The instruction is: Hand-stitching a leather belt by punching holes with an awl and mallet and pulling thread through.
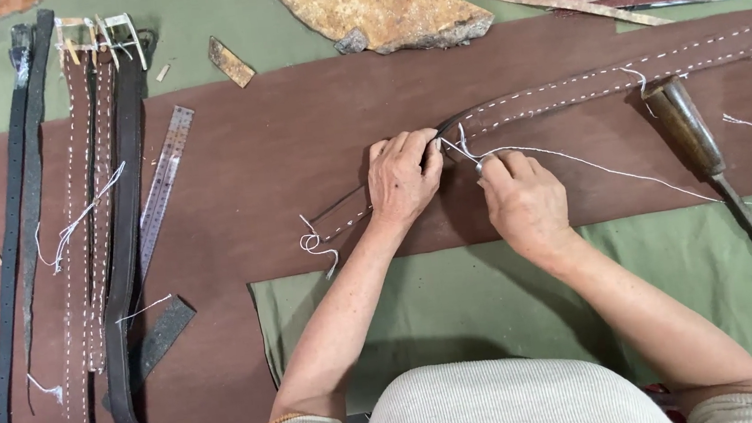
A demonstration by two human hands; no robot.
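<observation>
A leather workshop: stitched belts [80,246], brown leather sheet [280,156], awl [707,155].

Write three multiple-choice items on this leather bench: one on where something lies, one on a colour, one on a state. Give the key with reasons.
1. Where does the wooden-handled tool lie?
A. Right of the right hand
B. Among the finished belts at left
C. Under the left hand

2. What colour is the thread in the belt being sewn?
A. Black
B. White
C. Red

3. How does the left hand stand?
A. Lifted off the bench
B. Holding the metal ruler
C. Pressed on the belt

Key: 1 A, the tool rests on the brown leather sheet beyond the right hand. 2 B, the stitches and loose strand look white. 3 C, its fingers grip the belt edge while the metal ruler lies untouched.
</observation>
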